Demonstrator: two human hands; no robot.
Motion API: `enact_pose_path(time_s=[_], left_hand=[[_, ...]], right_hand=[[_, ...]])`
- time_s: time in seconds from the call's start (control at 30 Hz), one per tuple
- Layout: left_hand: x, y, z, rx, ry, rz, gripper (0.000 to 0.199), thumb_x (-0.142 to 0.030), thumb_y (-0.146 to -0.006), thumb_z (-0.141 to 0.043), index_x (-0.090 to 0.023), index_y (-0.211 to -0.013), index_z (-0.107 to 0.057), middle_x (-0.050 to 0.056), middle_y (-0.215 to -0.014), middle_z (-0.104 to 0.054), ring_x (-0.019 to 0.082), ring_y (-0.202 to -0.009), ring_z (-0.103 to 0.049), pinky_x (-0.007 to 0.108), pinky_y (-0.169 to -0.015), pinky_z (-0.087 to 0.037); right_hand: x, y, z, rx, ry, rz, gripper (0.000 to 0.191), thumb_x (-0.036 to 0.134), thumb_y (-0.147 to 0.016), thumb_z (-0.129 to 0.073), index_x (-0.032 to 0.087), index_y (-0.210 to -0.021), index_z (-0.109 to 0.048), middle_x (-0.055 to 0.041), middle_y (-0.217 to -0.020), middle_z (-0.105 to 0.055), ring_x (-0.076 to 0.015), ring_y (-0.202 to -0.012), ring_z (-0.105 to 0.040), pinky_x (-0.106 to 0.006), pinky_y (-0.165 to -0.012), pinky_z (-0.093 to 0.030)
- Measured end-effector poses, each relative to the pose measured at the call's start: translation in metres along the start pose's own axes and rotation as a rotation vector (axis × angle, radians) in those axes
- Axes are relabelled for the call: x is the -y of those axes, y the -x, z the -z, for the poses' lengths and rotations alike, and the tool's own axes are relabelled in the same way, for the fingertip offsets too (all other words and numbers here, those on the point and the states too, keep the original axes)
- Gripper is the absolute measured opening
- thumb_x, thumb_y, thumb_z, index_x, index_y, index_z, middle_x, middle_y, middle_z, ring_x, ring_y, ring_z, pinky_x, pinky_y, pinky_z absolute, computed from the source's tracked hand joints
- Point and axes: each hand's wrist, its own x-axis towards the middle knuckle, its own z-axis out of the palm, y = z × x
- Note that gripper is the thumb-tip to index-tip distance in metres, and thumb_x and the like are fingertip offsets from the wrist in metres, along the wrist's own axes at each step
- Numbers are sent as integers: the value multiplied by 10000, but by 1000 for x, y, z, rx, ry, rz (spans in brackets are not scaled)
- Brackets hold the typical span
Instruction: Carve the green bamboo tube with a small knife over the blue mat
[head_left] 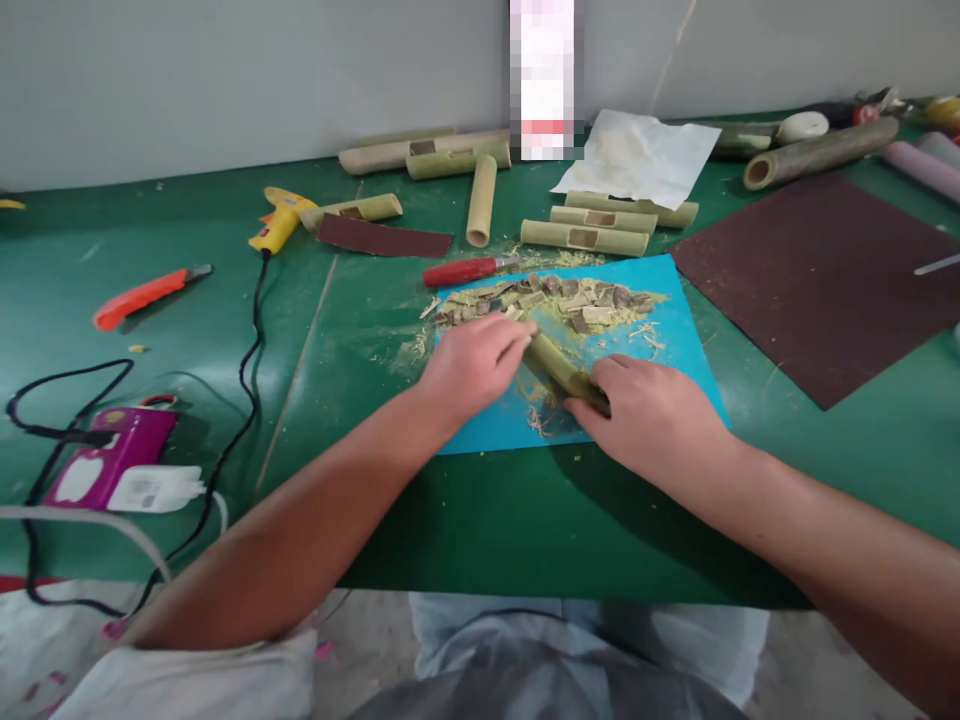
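Note:
A green bamboo tube (556, 362) is held aslant above a blue sheet (480, 432). My left hand (480, 362) pinches its upper left end with closed fingers. Around its lower right end my right hand (646, 408) is wrapped, thumb below and fingers on top. Behind the hands, wood chips and pale shavings (596, 312) lie heaped along the sheet's far part. A red-handled tool (459, 271) rests at the sheet's far left corner. Further back, cut bamboo pieces with notches (585, 237) lie side by side.
At the left are a yellow glue gun (283, 222), an orange cutter (142, 297), and a purple power strip (120, 450) with cables across the green table (360, 560). Brown sandpaper (817, 285), white paper (637, 155) and a thick bamboo tube (825, 152) lie at the right and back.

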Motion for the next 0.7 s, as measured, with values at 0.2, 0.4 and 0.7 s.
enact_pose_path(time_s=[0.2, 0.4, 0.7], left_hand=[[12, -6, 3, -10, 1, 57, 269, -250, -1012, -497, -158, -1092, -736, 71, -968, -754, 177, -905, -712, 286, -825, -579], [12, -8, 4, -6, -51, 61, 268, -258, -1011, -490, -172, -1086, -732, 63, -945, -749, 177, -882, -704, 276, -785, -566], [-8, -1, 2, 115, -27, -127, 333, -308, -1056, -420, -182, -1116, -722, 44, -850, -722, 151, -753, -674, 244, -646, -513]], right_hand=[[1, 2, 0, -96, 44, 37, 212, 365, -924, -528, 185, -887, -635, -80, -816, -662, -196, -710, -583, -313, -547, -222], [0, 3, 1, -69, 58, 35, 183, 299, -913, -514, 177, -851, -634, -91, -803, -661, -188, -692, -573, -312, -538, -227], [-1, 2, -1, -30, 0, 39, 234, 313, -943, -487, 175, -857, -655, -89, -821, -677, -186, -688, -572, -324, -564, -242]])
